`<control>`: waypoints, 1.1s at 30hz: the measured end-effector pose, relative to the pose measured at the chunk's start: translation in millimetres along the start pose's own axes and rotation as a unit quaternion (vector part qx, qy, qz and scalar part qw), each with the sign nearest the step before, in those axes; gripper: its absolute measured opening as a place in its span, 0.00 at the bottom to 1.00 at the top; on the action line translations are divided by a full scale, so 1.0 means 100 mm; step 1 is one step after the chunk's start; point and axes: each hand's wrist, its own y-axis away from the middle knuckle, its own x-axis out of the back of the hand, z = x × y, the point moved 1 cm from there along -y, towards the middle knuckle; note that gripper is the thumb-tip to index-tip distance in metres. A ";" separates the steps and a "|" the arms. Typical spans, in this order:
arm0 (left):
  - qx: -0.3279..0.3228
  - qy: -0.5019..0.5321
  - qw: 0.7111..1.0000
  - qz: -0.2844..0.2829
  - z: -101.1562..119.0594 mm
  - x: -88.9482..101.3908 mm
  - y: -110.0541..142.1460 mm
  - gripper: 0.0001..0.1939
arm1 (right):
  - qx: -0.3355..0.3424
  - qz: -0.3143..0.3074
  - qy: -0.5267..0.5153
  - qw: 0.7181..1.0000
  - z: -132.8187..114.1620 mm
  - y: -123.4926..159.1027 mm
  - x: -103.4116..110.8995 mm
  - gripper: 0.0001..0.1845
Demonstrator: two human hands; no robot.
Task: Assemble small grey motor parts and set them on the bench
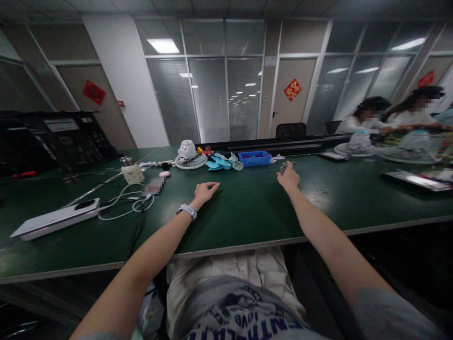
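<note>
My left hand [206, 192], with a pale watch [187, 212] on its wrist, is at the green table [244, 208]. Its fingers stretch to the right, and I see nothing in them. Further right, my right hand [289, 178] is closed around a small grey metallic piece [283, 167], too small and partly covered to name. Beyond my hands lie light-blue fan blades [220, 162], a blue plastic tray [255, 158] with small parts inside, and a white fan body [187, 150] on a round grille [191, 162].
To the left are a white power strip-like box [58, 218], white cables [123, 217], a cream bottle [131, 172] and a phone [154, 186]. At the right, two people sit by white fan parts [359, 144]. A tablet-like device [419, 181] lies near the right edge.
</note>
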 end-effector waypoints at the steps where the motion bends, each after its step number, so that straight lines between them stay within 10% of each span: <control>1: -0.003 -0.013 1.000 -0.001 -0.01 -0.01 -0.01 0.15 | -0.033 -0.013 0.005 0.999 0.08 -0.04 -0.01 0.35; 7: 0.001 -0.073 0.997 0.005 -0.01 -0.02 -0.04 0.21 | -0.072 -0.014 0.003 0.997 0.08 -0.01 -0.05 0.41; 12: 0.030 -0.078 0.996 0.025 -0.01 -0.02 -0.05 0.27 | 0.124 0.107 -0.019 0.986 -0.38 0.31 -0.01 0.38; 17: 0.040 -0.066 0.996 0.033 -0.04 -0.03 -0.07 0.27 | 0.412 -0.145 -0.109 0.893 -1.05 1.02 -0.29 0.27; 23: 0.035 -0.066 0.997 0.033 -0.01 -0.04 -0.05 0.26 | 0.482 -0.263 -0.096 0.831 -1.39 1.45 -0.53 0.22; 33: 0.037 -0.070 0.997 0.022 -0.05 -0.04 -0.08 0.26 | 0.397 -0.119 -0.088 0.906 -1.15 0.92 -0.20 0.15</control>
